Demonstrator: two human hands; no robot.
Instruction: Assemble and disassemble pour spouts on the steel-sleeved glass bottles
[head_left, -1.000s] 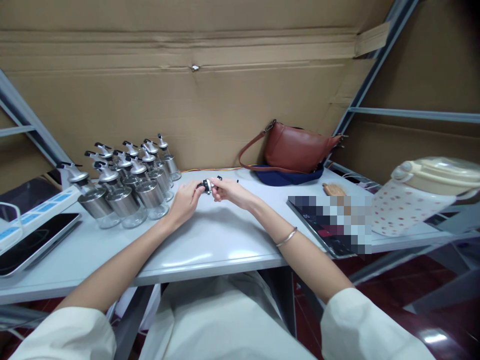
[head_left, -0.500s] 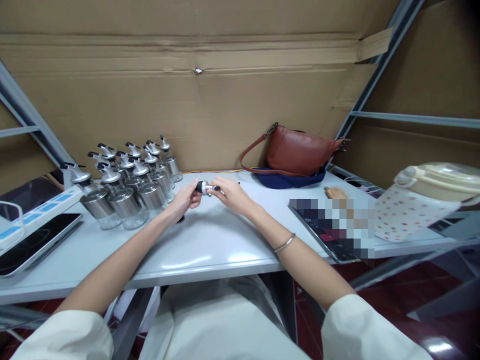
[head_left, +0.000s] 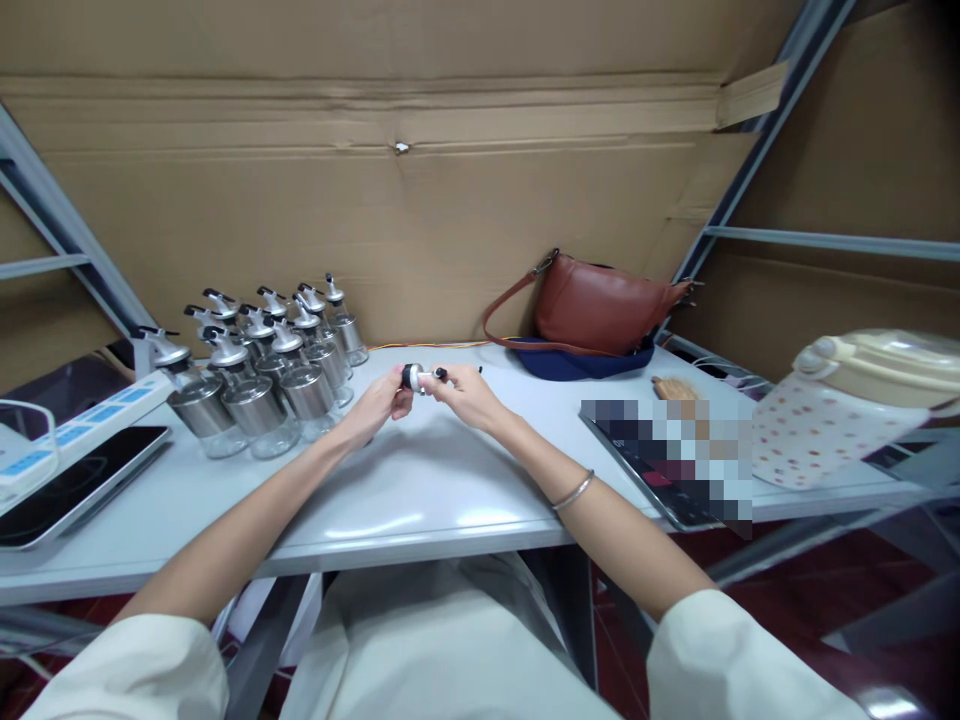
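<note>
Both of my hands meet over the middle of the grey table, far side. My left hand pinches the black end of a small silver and black pourer spout. My right hand grips the other end of the same spout with its fingertips. The spout is held a little above the tabletop, lying sideways. To the left stands a cluster of several steel and glass dispenser bottles with fitted spouts, an arm's reach from my left hand.
A brown leather bag lies on dark blue cloth at the back right. A dark tablet and a spotted cream container sit right. A power strip and a black-screened device lie left. Cardboard walls stand behind.
The spout has turned in my fingers from upright-ish to sideways, and both hands have shifted slightly right and farther back. The view has tilted a little downward.
</note>
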